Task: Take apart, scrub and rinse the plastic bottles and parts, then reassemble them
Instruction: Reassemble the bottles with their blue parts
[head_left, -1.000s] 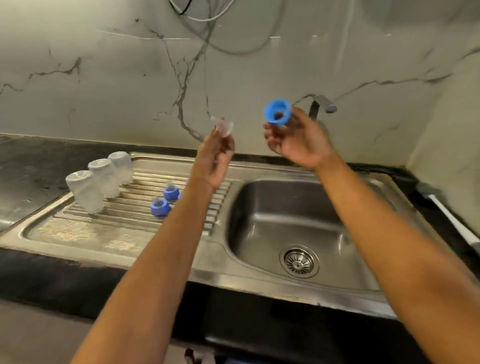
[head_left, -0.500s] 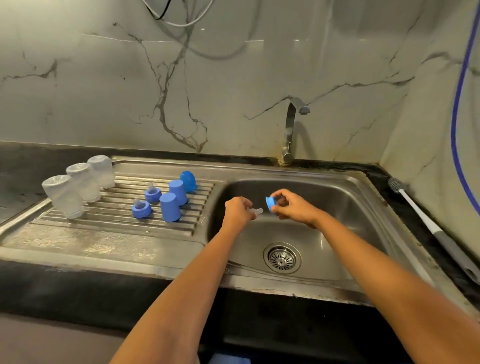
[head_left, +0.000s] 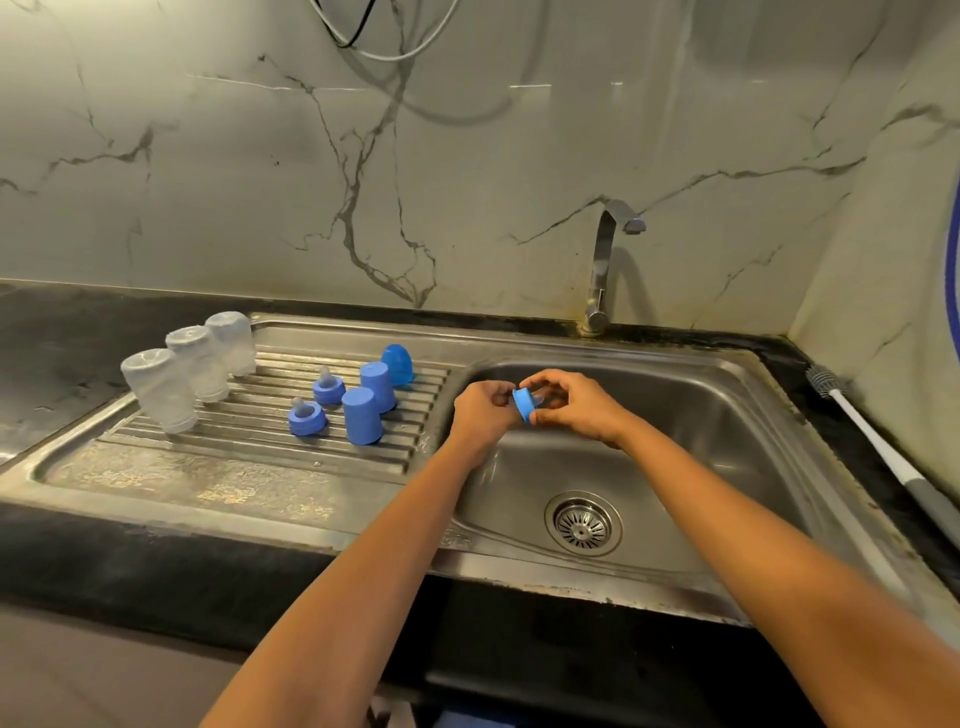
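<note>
Left of the stainless steel sink bowl (head_left: 701, 415), the ribbed steel draining board (head_left: 249, 452) carries what looks like the washed parts. Right of the bowl lies a white-handled bottle brush (head_left: 883, 452), untouched. Three clear plastic bottles (head_left: 197, 364) stand mouth down at the side of the board farthest from the bowl, none with a top on.

Over the bowl, the left hand (head_left: 485, 415) and right hand (head_left: 576, 413) meet on one small part. Closer to the bowl stand three blue plastic caps (head_left: 362, 423) and two blue collars fitted with clear teats (head_left: 307, 418).

The held part is a third blue plastic screw ring (head_left: 523, 406). The right fingers curl round its rim and the left pinch at its left face; whether a teat is between them I cannot tell.

Scrubbing and rinsing seem finished. Reassembly looks only begun, with every bottle left to close.
</note>
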